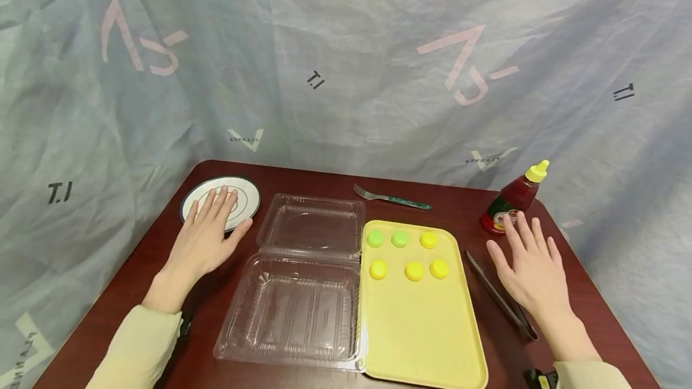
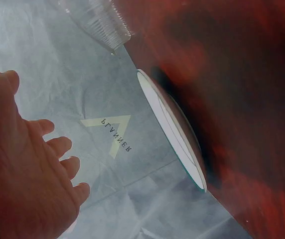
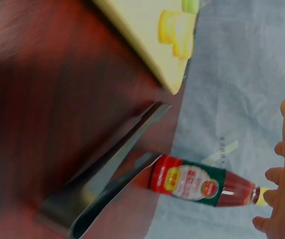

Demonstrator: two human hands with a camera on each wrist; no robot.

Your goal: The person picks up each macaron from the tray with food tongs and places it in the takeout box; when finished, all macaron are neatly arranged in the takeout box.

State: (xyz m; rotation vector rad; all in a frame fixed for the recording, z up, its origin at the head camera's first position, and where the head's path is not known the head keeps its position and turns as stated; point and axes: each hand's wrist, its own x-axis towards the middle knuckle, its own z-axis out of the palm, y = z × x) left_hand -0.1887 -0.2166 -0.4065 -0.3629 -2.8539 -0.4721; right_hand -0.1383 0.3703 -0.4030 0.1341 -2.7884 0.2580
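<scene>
With fingers spread, my left hand (image 1: 202, 242) hovers over the near side of a white plate (image 1: 250, 197) with a dark rim. In the left wrist view a gap shows between this hand (image 2: 38, 154) and the plate (image 2: 170, 129). My right hand (image 1: 532, 272), palm down and holding nothing, is raised above the table beside metal tongs (image 1: 500, 296). Its fingertips overlap the lower part of a red sauce bottle (image 1: 513, 197) with a yellow cap in the head view. The right wrist view shows the tongs (image 3: 112, 174) lying apart from the hand, their arms spread.
An opened clear plastic clamshell box (image 1: 297, 311) lies in the middle. Against its right side is a yellow tray (image 1: 416, 329) bearing several small green and yellow round pieces (image 1: 414, 271). A green-handled fork (image 1: 394, 199) lies behind them. Grey cloth (image 1: 346, 77) hangs around the dark table.
</scene>
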